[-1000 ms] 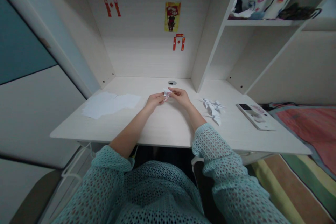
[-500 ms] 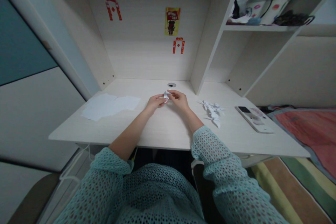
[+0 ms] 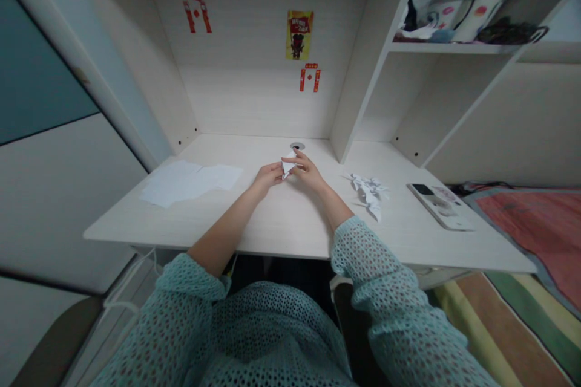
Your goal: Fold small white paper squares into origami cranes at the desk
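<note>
Sheets [image 3: 181, 184] lie unmoved on the desk [image 3: 281, 224]. The left hand [image 3: 269, 175] still pinches the folded paper [image 3: 287, 167], which sits between both hands and shows a broader, pointed face than before. The right hand [image 3: 310, 173], more curled earlier, now stretches its fingers at the paper; I cannot tell if it grips. Further right, the paper pile [image 3: 370, 192] and phone [image 3: 440, 207] stay put

Only blurred, illegible lettering, on the yellow poster [image 3: 299, 35] and the red wall stickers [image 3: 310, 77].
</note>
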`<action>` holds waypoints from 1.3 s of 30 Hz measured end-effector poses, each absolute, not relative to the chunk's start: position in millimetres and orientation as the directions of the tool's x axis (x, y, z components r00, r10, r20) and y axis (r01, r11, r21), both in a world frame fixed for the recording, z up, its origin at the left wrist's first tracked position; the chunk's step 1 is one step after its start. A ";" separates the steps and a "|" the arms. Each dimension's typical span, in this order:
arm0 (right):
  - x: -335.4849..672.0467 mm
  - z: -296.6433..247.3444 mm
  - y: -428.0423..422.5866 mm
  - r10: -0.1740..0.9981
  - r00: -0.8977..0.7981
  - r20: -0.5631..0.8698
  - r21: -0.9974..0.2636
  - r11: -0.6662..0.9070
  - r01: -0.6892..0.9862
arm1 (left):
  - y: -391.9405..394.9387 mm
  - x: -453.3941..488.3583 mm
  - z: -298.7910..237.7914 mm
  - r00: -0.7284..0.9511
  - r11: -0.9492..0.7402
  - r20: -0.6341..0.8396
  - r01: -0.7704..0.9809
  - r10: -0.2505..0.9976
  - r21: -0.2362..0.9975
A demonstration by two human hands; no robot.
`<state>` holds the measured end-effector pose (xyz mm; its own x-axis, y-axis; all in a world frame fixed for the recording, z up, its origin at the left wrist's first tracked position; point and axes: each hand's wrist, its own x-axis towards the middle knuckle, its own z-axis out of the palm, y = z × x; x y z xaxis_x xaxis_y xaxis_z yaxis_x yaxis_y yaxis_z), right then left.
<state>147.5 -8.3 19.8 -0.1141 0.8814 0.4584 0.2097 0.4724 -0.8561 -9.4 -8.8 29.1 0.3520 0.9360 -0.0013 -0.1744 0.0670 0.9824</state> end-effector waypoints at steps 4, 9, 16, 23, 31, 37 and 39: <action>147.1 18.4 -6.4 0.878 -0.166 0.450 -0.864 0.475 0.167 | -7.4 -10.0 27.3 0.348 0.076 0.008 -0.228 0.938 0.971; 145.4 22.0 -10.2 0.868 -0.230 0.441 -0.871 0.476 0.123 | -5.0 -10.3 24.1 0.341 0.084 0.004 -0.242 0.940 0.967; 143.1 14.5 -5.8 0.929 -0.105 0.355 -0.934 0.347 -0.086 | -2.9 -10.2 21.9 0.332 0.130 -0.028 -0.291 0.943 0.948; 142.2 14.0 -6.3 0.991 0.008 0.134 -0.958 0.131 -0.253 | 0.3 -9.9 17.1 0.342 0.103 -0.008 -0.261 0.940 0.960; 146.4 18.4 -7.8 0.993 -0.050 0.112 -0.975 0.100 -0.199 | 0.4 -11.4 21.5 0.198 -0.081 0.089 -0.048 0.976 0.996; 142.8 16.6 -4.3 0.985 0.046 0.165 -0.974 0.170 -0.151 | 6.4 -15.4 12.9 0.136 -0.109 0.097 0.081 0.986 0.991; 141.4 15.7 -3.8 0.980 0.105 0.172 -0.976 0.183 -0.115 | 7.2 -15.5 11.1 0.132 -0.109 0.095 0.100 0.987 0.989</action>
<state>141.4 -3.8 15.7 0.1052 0.9795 0.1716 -0.1150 0.1833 -0.9763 -15.5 7.2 11.1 0.1319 0.9867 0.0950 0.0997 -0.1086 0.9891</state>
